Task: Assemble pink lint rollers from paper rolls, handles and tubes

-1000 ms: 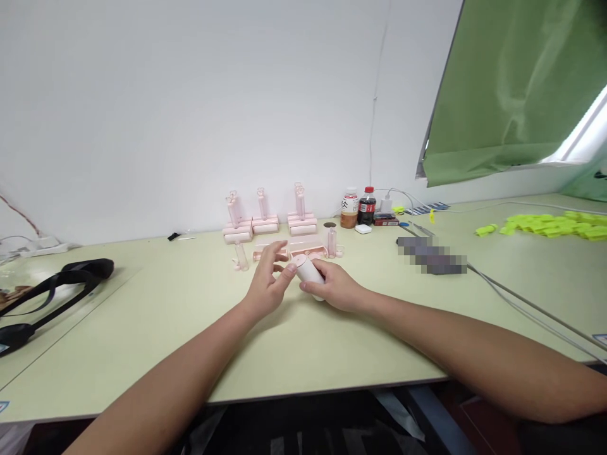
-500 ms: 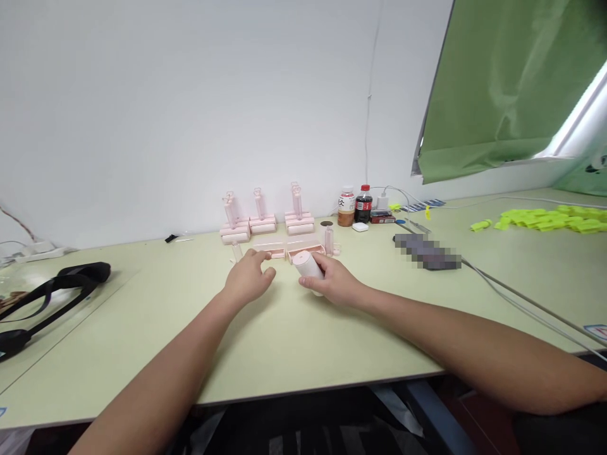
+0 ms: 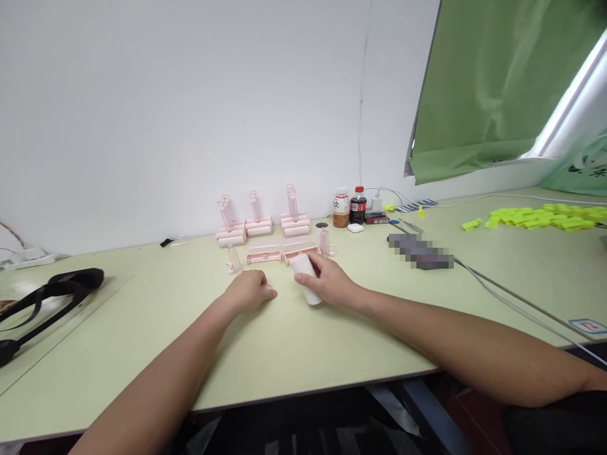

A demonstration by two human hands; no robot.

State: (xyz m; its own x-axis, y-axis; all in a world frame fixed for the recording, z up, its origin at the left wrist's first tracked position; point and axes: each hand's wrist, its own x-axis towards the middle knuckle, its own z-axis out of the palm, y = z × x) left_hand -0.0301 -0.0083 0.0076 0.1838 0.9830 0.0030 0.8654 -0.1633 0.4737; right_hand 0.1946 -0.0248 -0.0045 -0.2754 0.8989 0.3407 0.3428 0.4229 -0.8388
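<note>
My right hand (image 3: 332,279) wraps round a thick white roll (image 3: 306,278), which is tilted over the table with its pale end up. To its left, my left hand (image 3: 249,291) is closed near the tabletop, and a small pale pink piece (image 3: 269,288) shows between thumb and fingers; its shape is mostly hidden. Just beyond the hands lie two opened pink cases with clear lids, the left case (image 3: 264,257) and the right case (image 3: 290,257), partly behind the roll. A clear pink handle (image 3: 234,259) stands by my left hand, another clear handle (image 3: 325,242) beyond my right.
Along the wall stand several pink roller sets (image 3: 231,237) with upright handles. Right of them are a white-capped bottle (image 3: 341,208), a cola bottle (image 3: 358,205) and a white box (image 3: 355,227). A blurred dark device (image 3: 420,251), cables and a yellow-green pile (image 3: 540,217) lie right; black straps (image 3: 71,278) left.
My left hand has drawn back from the left case toward me and closed on a small pink piece. The white roll in my right hand is tipped more upright. The view has shifted slightly.
</note>
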